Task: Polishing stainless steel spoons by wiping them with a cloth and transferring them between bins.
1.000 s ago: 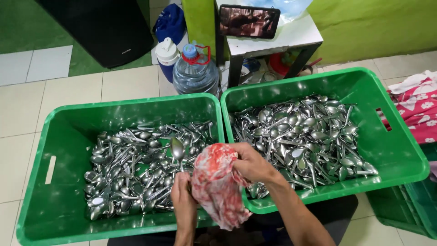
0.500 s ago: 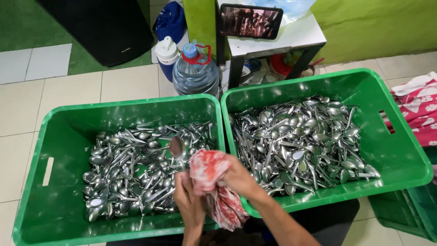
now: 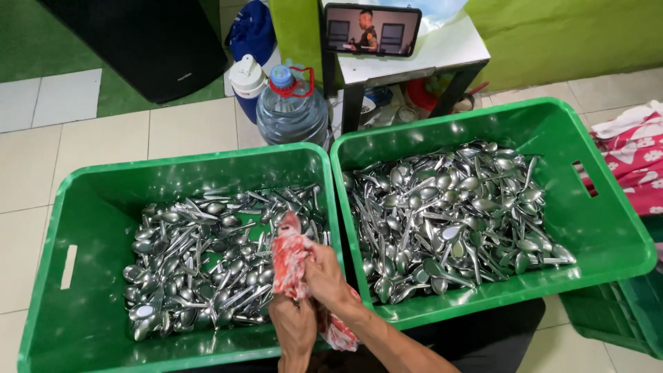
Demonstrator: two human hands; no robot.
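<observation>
Both hands have shifted left: left hand (image 3: 295,330) and right hand (image 3: 326,278), fingers closed on the red-and-white cloth (image 3: 290,254), now over the left crate (image 3: 90,228); the spoon seen earlier is hidden, wiping apparently ongoing

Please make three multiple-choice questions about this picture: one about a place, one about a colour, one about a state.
1. Where is the water jug?
A. behind the left crate
B. inside the right crate
C. on the small table

2. What colour are both crates?
A. blue
B. green
C. grey

3. What do the hands hold?
A. a phone
B. nothing
C. a red-and-white cloth

Answers:
1 A: the jug stands on the floor behind the left crate.
2 B: the right crate is green too.
3 C: the left hand and right hand grip the cloth.
</observation>
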